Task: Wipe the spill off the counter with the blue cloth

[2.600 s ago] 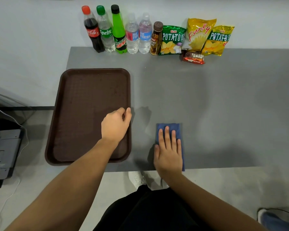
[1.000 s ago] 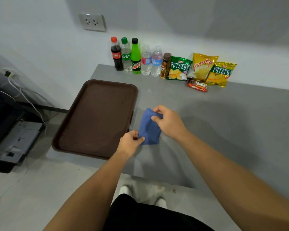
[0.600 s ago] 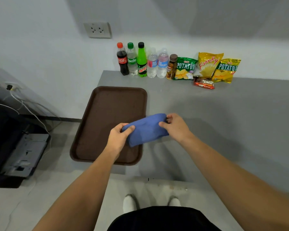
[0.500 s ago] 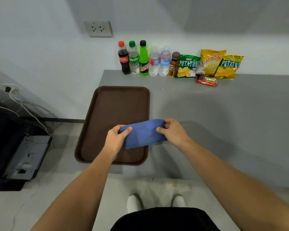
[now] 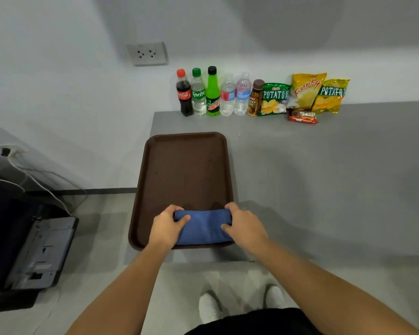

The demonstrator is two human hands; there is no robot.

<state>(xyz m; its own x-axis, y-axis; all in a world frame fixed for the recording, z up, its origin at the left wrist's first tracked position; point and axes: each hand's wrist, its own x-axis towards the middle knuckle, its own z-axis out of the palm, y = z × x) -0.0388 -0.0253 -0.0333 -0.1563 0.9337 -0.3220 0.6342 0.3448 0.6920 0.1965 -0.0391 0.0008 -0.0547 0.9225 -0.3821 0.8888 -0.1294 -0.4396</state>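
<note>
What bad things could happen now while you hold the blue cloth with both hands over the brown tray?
1. The brown tray has its left and near edges past the counter edge. Pressing down there with the blue cloth might tip it off.
2. The left hand and right hand grip the cloth over the tray, not the counter, so the wrong surface may get wiped. No spill is visible on the counter.

cloth [image 5: 203, 227]: off the counter, now over the tray's [image 5: 184, 165] near edge
hands: left [image 5: 165, 228], right [image 5: 245, 227] grip its ends
</note>
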